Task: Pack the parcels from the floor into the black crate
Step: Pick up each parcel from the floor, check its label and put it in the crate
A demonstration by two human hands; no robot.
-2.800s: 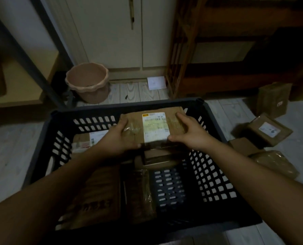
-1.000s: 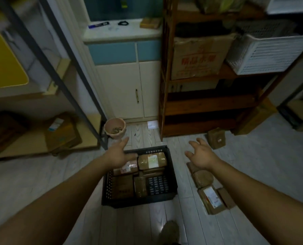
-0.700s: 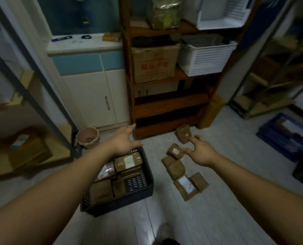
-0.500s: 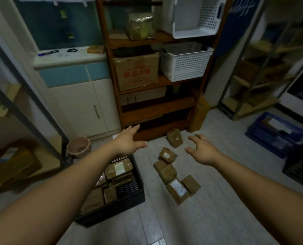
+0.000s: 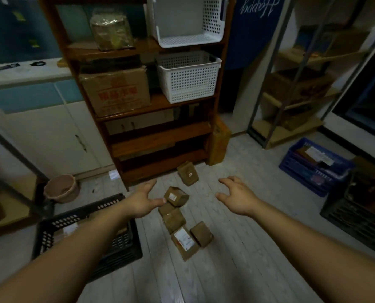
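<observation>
On the pale plank floor, right of the black perforated plastic crate, the small brown taped parcel lies nearer the left hand than the right hand, both empty, fingers spread.

The left forearm hides most of the black crate interior. Print on the near parcel's label is illegible. The right edge cuts off a dark crate.

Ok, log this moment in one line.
left hand open | right hand open | parcels on floor | black crate left of parcels
</observation>
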